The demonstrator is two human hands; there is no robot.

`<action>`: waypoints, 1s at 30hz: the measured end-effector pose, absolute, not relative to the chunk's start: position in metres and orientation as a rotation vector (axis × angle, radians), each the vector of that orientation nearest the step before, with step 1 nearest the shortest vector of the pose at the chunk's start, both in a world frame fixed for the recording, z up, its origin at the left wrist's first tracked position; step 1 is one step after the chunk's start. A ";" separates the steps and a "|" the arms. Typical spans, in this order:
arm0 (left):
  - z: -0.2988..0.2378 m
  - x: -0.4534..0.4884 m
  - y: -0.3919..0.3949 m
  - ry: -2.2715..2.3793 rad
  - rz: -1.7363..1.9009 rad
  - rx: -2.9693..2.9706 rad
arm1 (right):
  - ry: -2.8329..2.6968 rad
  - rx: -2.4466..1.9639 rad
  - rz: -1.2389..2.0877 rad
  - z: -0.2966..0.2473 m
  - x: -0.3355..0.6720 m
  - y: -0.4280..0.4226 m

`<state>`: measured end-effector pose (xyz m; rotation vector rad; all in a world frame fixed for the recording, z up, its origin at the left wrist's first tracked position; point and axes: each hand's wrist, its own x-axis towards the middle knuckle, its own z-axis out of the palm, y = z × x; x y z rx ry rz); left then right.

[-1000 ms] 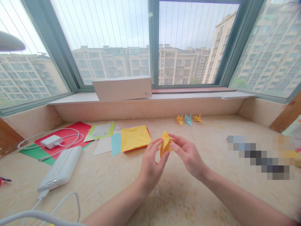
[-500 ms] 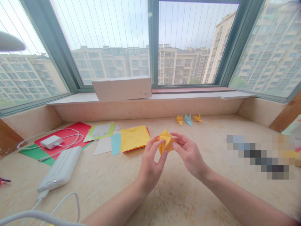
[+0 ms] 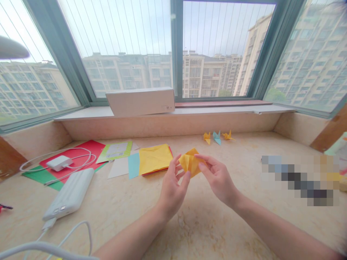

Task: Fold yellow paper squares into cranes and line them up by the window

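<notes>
A partly folded sheet of yellow origami paper (image 3: 193,161) is held up over the tabletop between my two hands. My left hand (image 3: 175,186) has its thumb at the paper's lower edge and its fingers along the left side. My right hand (image 3: 218,178) pinches the right side between thumb and index finger. Creases and a raised flap show on the paper's front. To its left lies a stack of yellow sheets (image 3: 155,157) with red beneath. Behind my right hand stand small folded cranes: two yellow, one a yellow crane (image 3: 207,138), and a blue crane (image 3: 217,137).
On the left lie a white power bank (image 3: 71,193), a white charger (image 3: 59,163) with cables, and red paper (image 3: 89,153) over green. A white box (image 3: 141,102) rests on the window ledge. At the right a blurred-out object (image 3: 300,180) lies on the tabletop.
The yellow paper has opened wider and turned, so more of its face shows. My left fingers have moved off its front to its left side; my right hand has barely moved.
</notes>
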<state>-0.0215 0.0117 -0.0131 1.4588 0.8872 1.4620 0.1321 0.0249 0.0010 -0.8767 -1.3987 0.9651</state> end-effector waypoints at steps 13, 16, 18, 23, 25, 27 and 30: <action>-0.016 -0.026 0.015 0.889 1.427 1.474 | -1.550 -1.035 0.884 -0.006 0.134 0.029; -0.018 -0.028 0.018 0.922 1.459 1.480 | -1.559 -1.025 0.898 -0.008 0.134 0.031; -0.018 -0.029 0.019 0.974 1.457 1.475 | -1.595 -1.007 0.880 -0.007 0.134 0.031; -0.017 -0.030 0.020 0.975 1.425 1.412 | -1.741 -1.036 0.756 -0.002 0.137 0.030; -0.017 -0.030 0.020 0.953 1.426 1.376 | -1.781 -1.070 0.716 -0.001 0.137 0.029; -0.016 -0.030 0.021 0.941 1.423 1.349 | -1.804 -1.073 0.700 -0.002 0.137 0.029; -0.014 -0.029 0.020 0.951 1.425 1.336 | -1.834 -1.040 0.648 -0.006 0.136 0.029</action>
